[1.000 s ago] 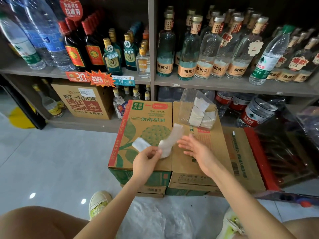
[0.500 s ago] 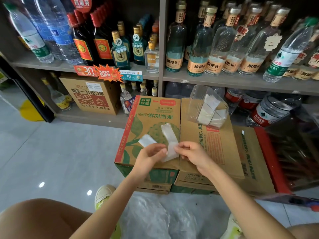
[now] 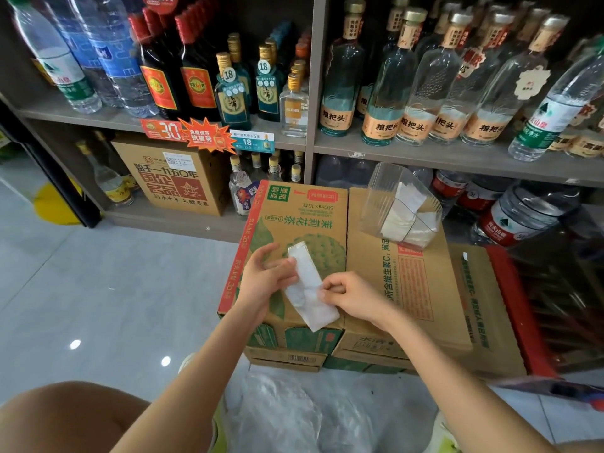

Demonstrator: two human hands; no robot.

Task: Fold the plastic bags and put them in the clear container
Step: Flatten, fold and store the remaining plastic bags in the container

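Folded plastic bag (image 3: 309, 286): translucent milky white. Clear container (image 3: 379, 191): see-thru w/ vertical ribbing; bags inside (image 3: 403, 214) white. Left carton (image 3: 304, 217): kraft brown, green leaf + flower print, green lettering, red strip along L edge, red stamp up top. Right carton (image 3: 408, 282): brown, green text, orange-red text block. Crate (image 3: 516, 305): red. Floor (image 3: 114, 289): pale grey, glossy; yellow patch (image 3: 55, 204) far L. Shelf (image 3: 425, 155): grey. Dark bottles (image 3: 192, 76): red caps, red-gold labels. Teal bottles (image 3: 233, 96): gold caps. Clear bottles (image 3: 382, 122): peach labels, black characters. Starburst tag (image 3: 207, 137): orange-red. Loose bags (image 3: 294, 410) on floor: cloudy white.
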